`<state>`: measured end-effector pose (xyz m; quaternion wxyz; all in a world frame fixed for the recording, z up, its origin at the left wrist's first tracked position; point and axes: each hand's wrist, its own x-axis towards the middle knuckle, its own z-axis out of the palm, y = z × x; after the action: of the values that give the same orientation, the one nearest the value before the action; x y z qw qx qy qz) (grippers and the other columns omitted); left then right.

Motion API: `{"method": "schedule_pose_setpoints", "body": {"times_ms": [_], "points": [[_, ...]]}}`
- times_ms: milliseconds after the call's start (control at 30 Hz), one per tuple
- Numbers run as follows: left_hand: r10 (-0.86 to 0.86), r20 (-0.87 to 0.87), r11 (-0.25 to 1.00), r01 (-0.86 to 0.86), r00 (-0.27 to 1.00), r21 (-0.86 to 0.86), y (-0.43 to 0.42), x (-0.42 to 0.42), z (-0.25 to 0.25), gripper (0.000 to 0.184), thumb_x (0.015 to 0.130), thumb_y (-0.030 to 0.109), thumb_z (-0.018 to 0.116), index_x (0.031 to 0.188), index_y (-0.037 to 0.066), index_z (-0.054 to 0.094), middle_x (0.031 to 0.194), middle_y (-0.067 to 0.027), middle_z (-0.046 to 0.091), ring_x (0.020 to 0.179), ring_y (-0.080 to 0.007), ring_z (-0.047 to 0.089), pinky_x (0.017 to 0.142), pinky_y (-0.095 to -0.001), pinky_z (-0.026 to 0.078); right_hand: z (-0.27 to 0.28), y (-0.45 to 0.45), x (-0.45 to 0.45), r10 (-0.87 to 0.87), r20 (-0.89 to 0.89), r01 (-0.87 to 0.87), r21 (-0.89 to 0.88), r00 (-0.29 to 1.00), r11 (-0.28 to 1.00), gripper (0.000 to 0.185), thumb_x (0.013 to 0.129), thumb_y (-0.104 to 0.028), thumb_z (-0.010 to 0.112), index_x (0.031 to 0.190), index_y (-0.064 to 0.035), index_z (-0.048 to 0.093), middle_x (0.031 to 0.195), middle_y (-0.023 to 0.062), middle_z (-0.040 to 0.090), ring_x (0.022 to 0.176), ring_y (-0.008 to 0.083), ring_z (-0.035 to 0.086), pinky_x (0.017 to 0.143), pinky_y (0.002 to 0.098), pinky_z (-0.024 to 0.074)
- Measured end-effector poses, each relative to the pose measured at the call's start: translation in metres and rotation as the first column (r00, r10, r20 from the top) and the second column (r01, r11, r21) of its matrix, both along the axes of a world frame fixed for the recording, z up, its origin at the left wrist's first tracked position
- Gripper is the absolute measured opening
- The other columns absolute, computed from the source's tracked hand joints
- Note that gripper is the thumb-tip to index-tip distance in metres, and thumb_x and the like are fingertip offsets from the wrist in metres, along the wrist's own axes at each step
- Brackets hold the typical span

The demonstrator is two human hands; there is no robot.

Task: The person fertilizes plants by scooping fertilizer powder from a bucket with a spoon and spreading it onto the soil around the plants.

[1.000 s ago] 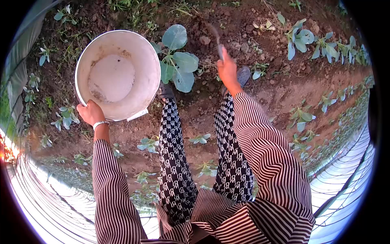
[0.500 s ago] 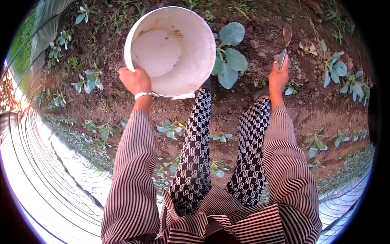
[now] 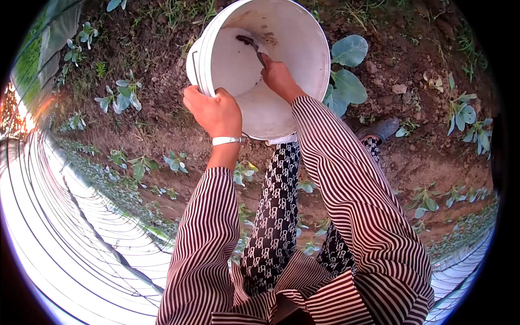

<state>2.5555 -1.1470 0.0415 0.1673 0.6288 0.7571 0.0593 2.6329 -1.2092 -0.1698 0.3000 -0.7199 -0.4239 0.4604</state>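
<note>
A white bucket (image 3: pixel 300 70) is tilted so that its inside faces me, with white material at the bottom and brown stains on the wall. My left hand (image 3: pixel 216 111) is closed on its rim at the lower left. Inside the mouth, my right hand (image 3: pixel 279 78) grips the handle of a small spoon (image 3: pixel 248 41). The spoon's dark bowl lies over the white material; whether it touches is unclear. A large leafy plant (image 3: pixel 349 86) stands just right of the bucket, partly hidden by it.
Small leafy plants (image 3: pixel 123 96) grow in rows in brown soil (image 3: pixel 401 103). My shoe (image 3: pixel 382 130) is on the soil right of the bucket. Weeds grow at the top. Curved translucent sheeting with dark ribs (image 3: pixel 97 216) runs along the lower left.
The bucket and my left hand have moved right in view. My right hand has swung left from beside the large plant, bringing the spoon into the bucket.
</note>
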Motion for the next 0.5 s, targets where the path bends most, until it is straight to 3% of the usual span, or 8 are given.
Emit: {"method": "schedule_pose_setpoints", "body": {"times_ms": [33, 67, 133, 233, 333, 500], "points": [[-0.008, 0.001, 1.0, 0.008, 1.0, -0.009, -0.001, -0.001, 0.001, 0.024, 0.073, -0.002, 0.05, 0.094, -0.005, 0.039, 0.096, -0.0226, 0.043, 0.093, -0.0385, 0.044, 0.083, -0.0463, 0.035, -0.005, -0.002, -0.007, -0.012, 0.004, 0.012, 0.065, 1.0, 0.998, 0.044, 0.08, -0.008, 0.055, 0.123, 0.0014, 0.052, 0.072, 0.0242, 0.062, 0.065, 0.0364, 0.062, 0.058, 0.0453, 0.0483], [-0.01, -0.011, 1.0, 0.009, 1.0, -0.011, -0.002, -0.003, 0.002, 0.024, 0.073, -0.002, 0.051, 0.094, -0.005, 0.039, 0.096, -0.0226, 0.043, 0.093, -0.0385, 0.044, 0.083, -0.0464, 0.035, -0.009, -0.006, -0.008, -0.151, -0.25, 0.118, -0.141, 0.957, 0.983, 0.044, 0.081, -0.009, 0.056, 0.124, 0.0008, 0.052, 0.07, 0.0199, 0.06, 0.06, 0.031, 0.059, 0.053, 0.0415, 0.046], [-0.008, -0.021, 1.0, 0.008, 1.0, -0.007, -0.001, -0.001, 0.001, 0.024, 0.074, -0.002, 0.051, 0.094, -0.004, 0.039, 0.096, -0.0225, 0.043, 0.092, -0.0385, 0.044, 0.084, -0.0465, 0.035, 0.015, -0.004, 0.015, -0.499, -0.571, 0.138, -0.557, 0.652, 0.819, 0.044, 0.083, -0.009, 0.057, 0.126, -0.0004, 0.051, 0.065, 0.0113, 0.057, 0.051, 0.0201, 0.053, 0.043, 0.0339, 0.0415], [0.017, -0.016, 1.0, -0.017, 1.0, 0.0, -0.002, 0.003, 0.003, 0.024, 0.074, -0.001, 0.052, 0.094, -0.004, 0.038, 0.095, -0.0224, 0.043, 0.092, -0.039, 0.044, 0.083, -0.0471, 0.036, 0.046, -0.022, 0.05, -0.631, -0.702, 0.043, -0.656, 0.33, 0.753, 0.044, 0.087, -0.009, 0.056, 0.129, -0.0011, 0.049, 0.067, 0.0021, 0.046, 0.048, 0.0071, 0.036, 0.038, 0.0211, 0.028], [0.021, -0.032, 1.0, -0.02, 0.999, 0.013, -0.003, 0.007, 0.005, 0.024, 0.074, -0.001, 0.052, 0.095, -0.005, 0.04, 0.096, -0.0236, 0.045, 0.093, -0.0401, 0.045, 0.083, -0.0476, 0.036, 0.085, -0.045, 0.079, -0.648, -0.741, 0.035, -0.653, 0.174, 0.756, 0.049, 0.089, -0.006, 0.052, 0.136, -0.0036, 0.041, 0.072, 0.0, 0.045, 0.047, 0.0024, 0.029, 0.038, 0.0176, 0.0234], [0.05, -0.122, 0.999, -0.047, 0.991, 0.024, 0.002, -0.007, -0.005, 0.028, 0.073, 0.001, 0.054, 0.098, -0.009, 0.046, 0.1, -0.0276, 0.048, 0.096, -0.04, 0.05, 0.088, -0.0464, 0.039, 0.125, -0.085, 0.128, -0.644, -0.762, 0.003, -0.646, -0.073, 0.764, 0.05, 0.088, -0.005, 0.054, 0.136, -0.0053, 0.04, 0.074, 0.0024, 0.048, 0.046, 0.0009, 0.031, 0.037, 0.0148, 0.0247]]}}
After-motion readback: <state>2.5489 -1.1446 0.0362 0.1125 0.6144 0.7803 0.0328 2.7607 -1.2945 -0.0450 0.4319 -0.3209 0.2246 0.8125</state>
